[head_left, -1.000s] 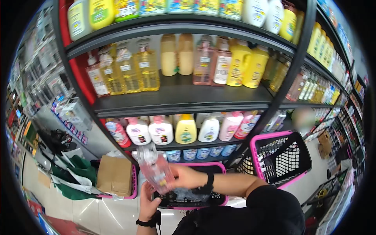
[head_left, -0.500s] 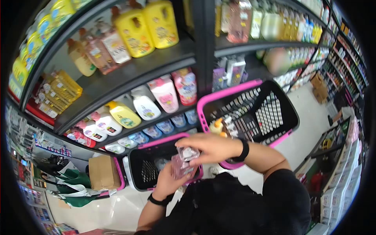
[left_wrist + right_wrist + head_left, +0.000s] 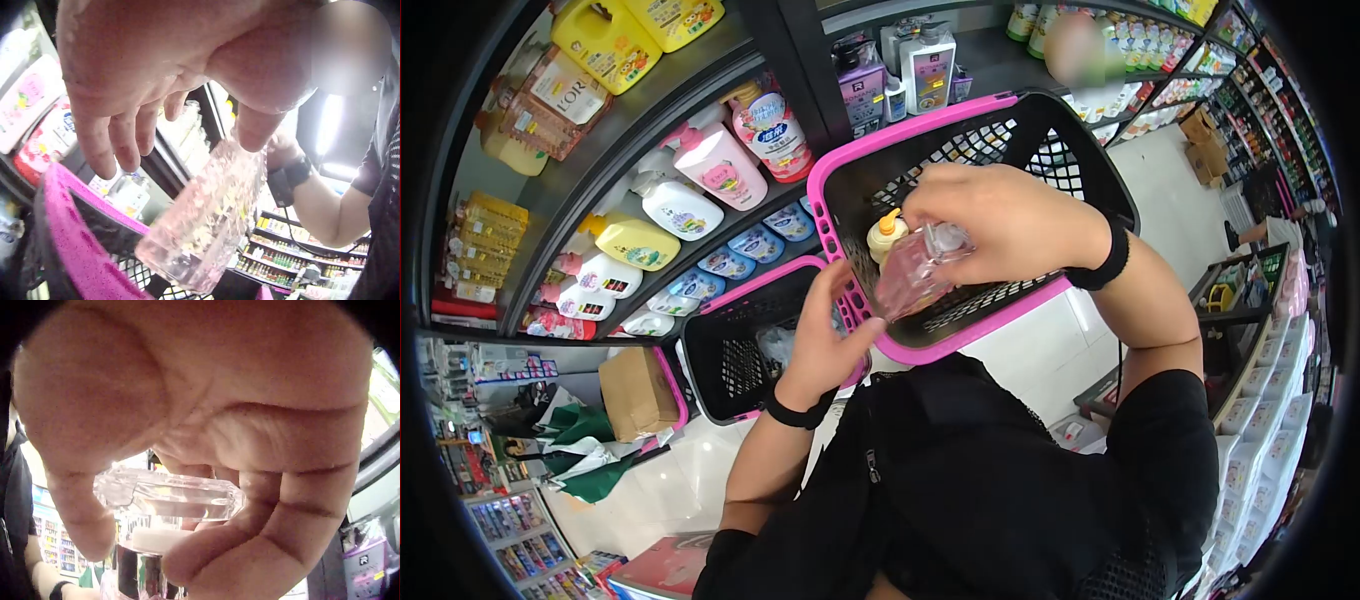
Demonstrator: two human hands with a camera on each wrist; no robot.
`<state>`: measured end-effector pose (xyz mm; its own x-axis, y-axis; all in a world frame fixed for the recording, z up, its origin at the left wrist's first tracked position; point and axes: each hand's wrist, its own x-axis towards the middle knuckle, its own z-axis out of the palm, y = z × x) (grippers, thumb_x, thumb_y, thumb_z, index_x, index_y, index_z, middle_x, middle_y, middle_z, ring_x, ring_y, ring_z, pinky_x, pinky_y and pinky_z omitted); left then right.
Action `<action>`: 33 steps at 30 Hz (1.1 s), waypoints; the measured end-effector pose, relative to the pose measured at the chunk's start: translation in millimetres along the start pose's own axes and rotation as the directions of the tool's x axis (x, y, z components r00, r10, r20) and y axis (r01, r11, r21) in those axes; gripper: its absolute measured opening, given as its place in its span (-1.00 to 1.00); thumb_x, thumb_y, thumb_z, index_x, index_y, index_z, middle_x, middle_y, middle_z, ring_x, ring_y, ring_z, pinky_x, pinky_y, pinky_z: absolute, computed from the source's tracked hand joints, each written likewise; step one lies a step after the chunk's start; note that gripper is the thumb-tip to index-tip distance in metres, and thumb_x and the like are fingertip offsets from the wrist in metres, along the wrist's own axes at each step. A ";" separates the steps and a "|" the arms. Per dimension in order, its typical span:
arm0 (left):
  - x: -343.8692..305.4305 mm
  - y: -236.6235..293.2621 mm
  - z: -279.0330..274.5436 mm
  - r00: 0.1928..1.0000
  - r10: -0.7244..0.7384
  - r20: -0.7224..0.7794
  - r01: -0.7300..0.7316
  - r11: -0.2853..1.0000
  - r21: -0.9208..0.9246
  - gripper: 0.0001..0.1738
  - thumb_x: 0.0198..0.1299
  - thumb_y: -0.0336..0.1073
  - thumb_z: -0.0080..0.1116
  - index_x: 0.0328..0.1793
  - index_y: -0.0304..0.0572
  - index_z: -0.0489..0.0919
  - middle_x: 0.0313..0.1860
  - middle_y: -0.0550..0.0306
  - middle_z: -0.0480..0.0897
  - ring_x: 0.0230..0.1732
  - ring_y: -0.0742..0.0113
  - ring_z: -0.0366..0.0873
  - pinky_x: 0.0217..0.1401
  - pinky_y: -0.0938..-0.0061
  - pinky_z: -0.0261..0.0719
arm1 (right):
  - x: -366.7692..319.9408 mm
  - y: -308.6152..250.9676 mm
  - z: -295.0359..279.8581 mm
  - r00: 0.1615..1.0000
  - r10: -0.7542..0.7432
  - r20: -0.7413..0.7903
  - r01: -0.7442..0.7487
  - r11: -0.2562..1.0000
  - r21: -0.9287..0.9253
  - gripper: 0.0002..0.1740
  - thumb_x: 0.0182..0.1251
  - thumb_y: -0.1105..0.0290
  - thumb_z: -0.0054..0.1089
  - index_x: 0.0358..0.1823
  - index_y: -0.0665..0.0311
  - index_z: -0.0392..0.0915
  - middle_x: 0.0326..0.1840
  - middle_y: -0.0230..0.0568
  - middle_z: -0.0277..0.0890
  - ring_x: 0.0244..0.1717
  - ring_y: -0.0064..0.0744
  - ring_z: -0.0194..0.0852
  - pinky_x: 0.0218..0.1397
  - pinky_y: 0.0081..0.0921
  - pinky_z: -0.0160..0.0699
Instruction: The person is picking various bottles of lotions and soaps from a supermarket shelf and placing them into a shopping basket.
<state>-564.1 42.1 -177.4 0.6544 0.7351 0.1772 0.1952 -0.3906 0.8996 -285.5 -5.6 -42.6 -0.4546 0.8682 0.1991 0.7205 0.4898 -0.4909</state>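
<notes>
My right hand [image 3: 1020,220] grips a clear pink pump bottle [image 3: 915,275] by its top, and the bottle tilts with its base toward the left. The right wrist view shows the clear faceted pump head [image 3: 181,494] between thumb and fingers, above a shiny silver collar. My left hand [image 3: 825,345] is beside the bottle's base with its fingers extended, next to the pink rim of the right basket [image 3: 990,319]. In the left wrist view the pink bottle [image 3: 200,231] hangs beyond the left thumb, over the basket. A cream bottle with a yellow pump [image 3: 887,238] stands in that basket.
A second black basket [image 3: 705,370] with a pink rim stands at left, some clear plastic inside. Beyond it is a cardboard box [image 3: 638,390]. Shelves of bottles run along the far side, including a pink-and-white lotion bottle [image 3: 720,170]. Stacked white tubs [image 3: 1260,400] line the right.
The pink bottle has moved right from the left basket to over the right basket. My left hand, which supported the bottle's body, has let go. The view has turned right.
</notes>
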 end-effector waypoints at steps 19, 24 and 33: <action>-537.0 -236.8 90.3 0.212 -0.962 0.174 0.956 0.241 0.169 -0.44 0.44 0.13 -0.05 0.23 -0.13 0.65 0.08 -0.21 0.73 0.20 -0.15 0.64 0.22 0.09 0.54 | -52.6 227.0 241.0 0.664 0.405 0.628 -0.281 0.914 -0.293 -0.31 0.04 0.28 0.51 0.21 0.31 0.41 0.20 0.21 0.44 0.17 0.21 0.59 0.19 -0.04 0.63; -553.1 -248.4 97.7 -0.027 -0.998 0.052 0.982 -0.017 0.188 -0.34 0.36 0.22 0.06 0.05 -0.35 0.67 -0.01 -0.29 0.73 0.10 -0.21 0.68 0.09 -0.01 0.57 | -58.4 242.1 275.8 0.700 0.357 0.618 -0.259 0.934 -0.247 -0.34 0.08 0.33 0.47 0.20 0.30 0.39 0.21 0.19 0.43 0.15 0.21 0.60 0.18 -0.03 0.64; -381.8 -207.6 51.1 0.182 -0.958 -0.222 0.968 0.214 -0.131 -0.48 0.28 -0.08 0.34 0.16 -0.37 0.56 -0.38 -0.06 0.74 -0.44 0.21 0.72 -0.38 0.30 0.68 | -69.5 235.5 281.8 0.731 0.374 0.570 -0.316 0.927 -0.203 -0.68 0.15 0.40 0.35 -0.03 0.10 0.59 0.14 -0.01 0.55 0.15 0.05 0.63 0.22 -0.10 0.64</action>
<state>-817.2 -185.8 -452.2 -0.2302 0.6307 -0.7411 0.5792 0.7008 0.4165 -231.9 27.0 -411.0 -0.3615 0.7727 -0.5218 0.9177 0.1959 -0.3457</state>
